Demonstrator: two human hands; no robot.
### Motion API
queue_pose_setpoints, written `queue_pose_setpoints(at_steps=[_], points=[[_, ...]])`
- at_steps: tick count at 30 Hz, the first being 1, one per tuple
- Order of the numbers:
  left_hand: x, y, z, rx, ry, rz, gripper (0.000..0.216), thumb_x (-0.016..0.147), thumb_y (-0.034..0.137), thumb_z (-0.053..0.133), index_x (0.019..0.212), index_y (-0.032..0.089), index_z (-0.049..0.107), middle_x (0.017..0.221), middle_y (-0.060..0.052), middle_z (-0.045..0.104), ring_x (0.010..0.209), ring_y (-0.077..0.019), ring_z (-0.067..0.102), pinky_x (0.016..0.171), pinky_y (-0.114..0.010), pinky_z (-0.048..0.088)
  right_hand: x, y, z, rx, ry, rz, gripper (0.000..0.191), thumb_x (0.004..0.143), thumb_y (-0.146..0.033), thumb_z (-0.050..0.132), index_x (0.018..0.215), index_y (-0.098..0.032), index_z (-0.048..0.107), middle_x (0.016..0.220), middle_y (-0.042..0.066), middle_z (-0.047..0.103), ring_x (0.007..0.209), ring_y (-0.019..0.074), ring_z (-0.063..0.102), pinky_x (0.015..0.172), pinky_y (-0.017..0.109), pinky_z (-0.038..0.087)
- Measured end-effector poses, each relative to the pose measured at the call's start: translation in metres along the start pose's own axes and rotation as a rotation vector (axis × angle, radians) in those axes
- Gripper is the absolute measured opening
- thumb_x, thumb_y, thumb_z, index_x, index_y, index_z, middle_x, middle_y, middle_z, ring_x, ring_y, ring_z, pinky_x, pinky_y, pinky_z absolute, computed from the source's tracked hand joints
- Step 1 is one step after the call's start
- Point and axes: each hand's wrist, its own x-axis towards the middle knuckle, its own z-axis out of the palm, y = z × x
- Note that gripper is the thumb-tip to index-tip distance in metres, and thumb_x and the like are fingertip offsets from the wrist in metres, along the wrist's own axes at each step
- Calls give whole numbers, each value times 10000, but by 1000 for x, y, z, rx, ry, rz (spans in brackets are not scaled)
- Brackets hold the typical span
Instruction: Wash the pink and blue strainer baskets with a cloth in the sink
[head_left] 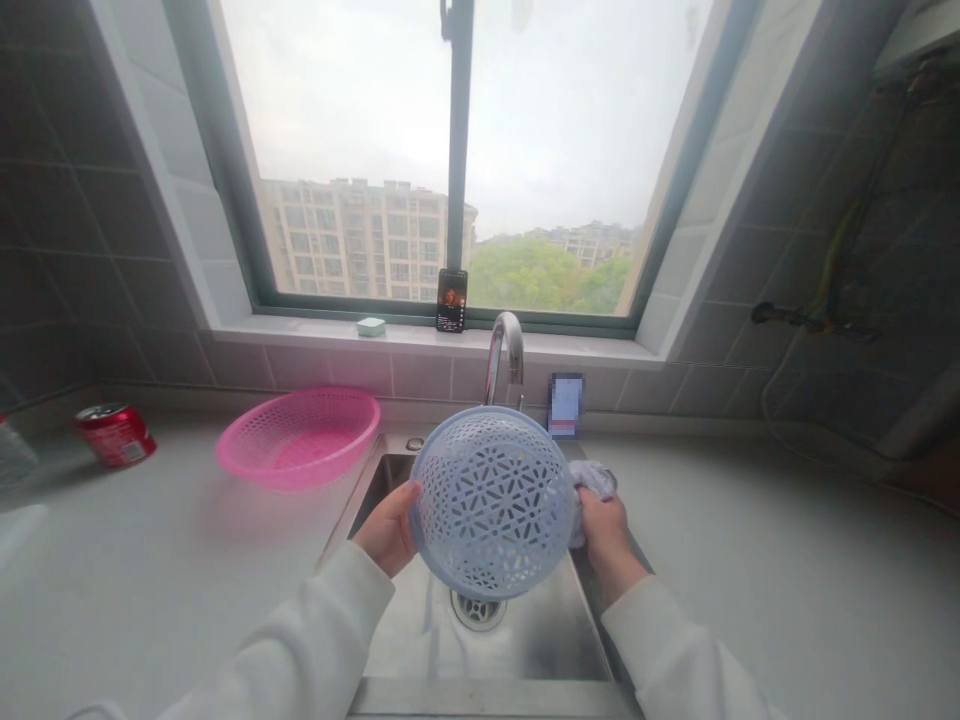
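A light blue plastic colander point(495, 500) with a cut-out flower pattern is held up over the metal sink point(540, 640), tilted so that its round face shows. My left hand point(391, 528) grips its left rim, with the thumb on the near side. At the colander's right rim, my right hand point(606, 530) is closed around a bunched whitish cloth point(595, 480). The cloth lies against the rim there. Below the colander's lower edge the sink drain point(478, 612) is partly visible.
A curved faucet point(506, 350) rises behind the colander. On the left counter stand a pink basket point(304, 440) and a red can point(116, 435). A phone point(451, 300) and a pale green box point(371, 327) are on the windowsill; a blurred-screen device point(565, 405) leans against the wall.
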Motion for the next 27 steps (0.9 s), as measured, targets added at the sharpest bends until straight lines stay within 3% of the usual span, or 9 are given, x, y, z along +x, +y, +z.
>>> queue_pose_setpoints(at_steps=[3, 7, 9, 13, 16, 19, 24, 27], points=[[-7, 2, 1, 28, -92, 46, 471, 829, 330, 790, 1264, 217, 648, 997, -79, 772, 900, -272, 752, 894, -433, 602, 9, -8, -11, -99, 156, 2, 235, 710, -418, 627, 865, -242, 627, 870, 77, 706, 888, 312, 676, 875, 505, 529], [-10, -3, 6, 122, -122, -55, 533, 761, 278, 866, 1238, 219, 635, 876, -63, 757, 629, -192, 702, 705, -379, 604, 3, -25, -13, -177, 134, -155, 289, 758, -406, 612, 995, -246, 656, 1041, 93, 717, 1042, 332, 664, 968, 523, 508], [-8, -12, 11, 160, -149, -95, 535, 743, 281, 882, 1214, 208, 639, 910, -87, 763, 682, -224, 721, 710, -393, 595, -13, -32, -8, -252, 20, -363, 288, 799, -351, 592, 1058, -253, 672, 1106, 99, 718, 1082, 328, 664, 963, 510, 523], [-4, -33, 24, 184, -163, -27, 654, 704, 314, 904, 1285, 214, 619, 1094, -119, 755, 995, -334, 729, 891, -459, 560, -63, -49, 13, -425, -374, -1008, 262, 848, -223, 591, 1074, -260, 720, 1125, 106, 743, 1050, 312, 685, 890, 453, 569], [-3, -42, 28, 315, -162, 23, 734, 637, 246, 932, 1306, 205, 636, 1127, -105, 753, 1083, -338, 686, 967, -429, 515, -90, -59, 28, -487, -563, -1271, 259, 863, -184, 624, 1080, -286, 723, 1117, 75, 753, 1108, 303, 665, 1057, 510, 487], [-5, -41, 26, 397, -199, 26, 718, 642, 279, 925, 1302, 190, 657, 1119, -103, 756, 1092, -335, 675, 979, -422, 502, -86, -59, 33, -545, -553, -1243, 284, 831, -182, 641, 1091, -264, 722, 1139, 101, 744, 1119, 318, 660, 1072, 531, 484], [-8, -39, 28, 404, -286, -1, 752, 678, 355, 906, 1358, 198, 626, 1094, -109, 759, 1101, -350, 683, 964, -450, 514, -57, -54, 23, -639, -382, -993, 300, 829, -195, 593, 1095, -197, 732, 1074, 157, 758, 999, 321, 705, 821, 425, 603], [-8, -40, 36, 426, -263, 51, 736, 683, 345, 894, 1355, 190, 635, 1098, -108, 756, 1092, -343, 680, 971, -440, 509, -72, -65, 23, -610, -468, -1100, 205, 853, -242, 615, 1004, -238, 753, 996, 118, 770, 932, 296, 706, 778, 387, 588]])
